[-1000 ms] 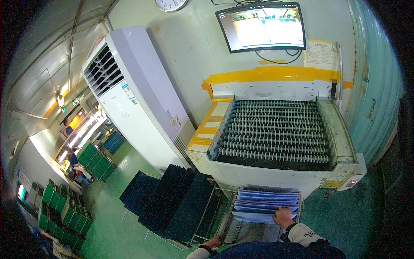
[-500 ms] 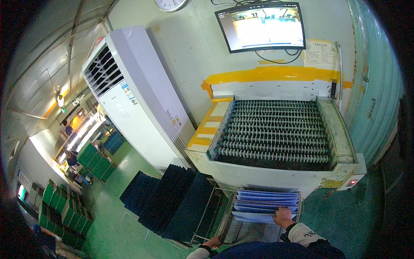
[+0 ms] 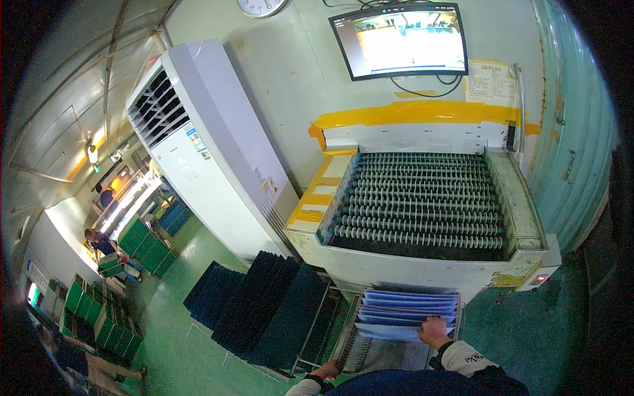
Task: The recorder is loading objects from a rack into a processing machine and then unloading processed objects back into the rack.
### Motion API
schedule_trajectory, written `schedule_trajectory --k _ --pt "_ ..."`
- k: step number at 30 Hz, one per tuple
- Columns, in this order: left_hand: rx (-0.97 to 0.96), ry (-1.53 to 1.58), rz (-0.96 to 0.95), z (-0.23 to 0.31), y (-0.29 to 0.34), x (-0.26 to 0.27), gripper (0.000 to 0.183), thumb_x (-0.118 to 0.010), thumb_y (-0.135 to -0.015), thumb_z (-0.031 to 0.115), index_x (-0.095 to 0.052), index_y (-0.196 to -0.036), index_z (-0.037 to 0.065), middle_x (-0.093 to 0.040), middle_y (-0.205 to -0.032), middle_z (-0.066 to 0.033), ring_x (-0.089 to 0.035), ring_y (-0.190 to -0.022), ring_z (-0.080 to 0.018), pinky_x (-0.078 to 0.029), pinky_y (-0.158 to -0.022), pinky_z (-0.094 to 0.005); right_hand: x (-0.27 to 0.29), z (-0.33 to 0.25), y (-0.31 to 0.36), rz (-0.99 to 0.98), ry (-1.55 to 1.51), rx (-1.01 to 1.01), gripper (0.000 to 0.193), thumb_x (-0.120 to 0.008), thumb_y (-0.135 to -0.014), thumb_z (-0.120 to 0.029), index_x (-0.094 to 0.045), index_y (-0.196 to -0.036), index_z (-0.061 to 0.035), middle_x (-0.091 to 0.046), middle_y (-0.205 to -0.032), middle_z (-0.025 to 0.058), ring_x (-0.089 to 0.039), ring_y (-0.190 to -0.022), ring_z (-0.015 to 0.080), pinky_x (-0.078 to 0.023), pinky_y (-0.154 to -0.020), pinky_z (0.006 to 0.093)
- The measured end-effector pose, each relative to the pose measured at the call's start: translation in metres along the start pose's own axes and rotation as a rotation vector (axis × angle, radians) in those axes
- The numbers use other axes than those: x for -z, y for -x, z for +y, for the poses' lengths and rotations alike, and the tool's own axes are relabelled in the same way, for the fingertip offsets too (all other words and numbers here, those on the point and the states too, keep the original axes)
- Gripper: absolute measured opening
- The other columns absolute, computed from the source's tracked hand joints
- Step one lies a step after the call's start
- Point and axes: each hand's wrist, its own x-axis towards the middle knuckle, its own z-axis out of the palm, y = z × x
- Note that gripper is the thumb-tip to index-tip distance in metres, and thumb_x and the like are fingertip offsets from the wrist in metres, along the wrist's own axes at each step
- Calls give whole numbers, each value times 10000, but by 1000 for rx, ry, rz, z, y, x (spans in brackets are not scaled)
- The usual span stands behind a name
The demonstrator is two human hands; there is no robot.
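Note:
Several thin blue sheets stand on edge in a slotted metal rack just in front of me. My right hand is closed on the upper edge of the nearest sheet, near its right end. At the rack's near left corner, my left hand is closed on the frame. The lower parts of the sheets and some of my fingertips are hidden.
Behind the rack stands a roller machine. Dark panels fill racks on the left, beside a tall white air conditioner. A monitor hangs above. Farther left are green stacks and several people.
My hands and the blue sheets have not visibly moved. In the left background, a person leans over with a green stack. Another person at the lower left has come further into view.

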Motion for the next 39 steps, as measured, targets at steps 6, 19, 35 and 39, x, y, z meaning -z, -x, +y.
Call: schedule_trajectory --k 6,19,35,39 --pt "25 119 19 -2 -7 -4 403 -559 -780 89 -405 -1153 81 -563 -745 -114 -545 -465 -193 -444 -402 -334 10 -1 3 -30 35 0 360 -600 -767 -412 -715 -866 -86 -633 -962 120 -595 -973 297 -396 -928 469" --pt "114 153 -12 11 -8 -7 431 -527 -795 82 -426 -1214 68 -543 -690 -68 -484 -444 -170 -377 -404 -309 2 -1 0 -31 33 -4 372 -586 -789 -433 -716 -881 -96 -620 -979 113 -588 -979 296 -400 -913 464" --pt "-107 165 57 5 8 -9 275 -519 -815 107 -468 -1063 1 -558 -664 -120 -531 -469 -195 -381 -409 -340 1 2 0 17 22 18 346 -579 -753 -399 -715 -815 -87 -632 -926 114 -608 -921 297 -412 -886 464" --pt "-153 110 71 -11 -14 -5 392 -519 -821 109 -422 -1184 -3 -582 -823 -170 -551 -489 -225 -406 -419 -347 2 4 0 48 30 16 357 -582 -762 -415 -718 -817 -90 -637 -913 117 -613 -904 297 -423 -853 461"
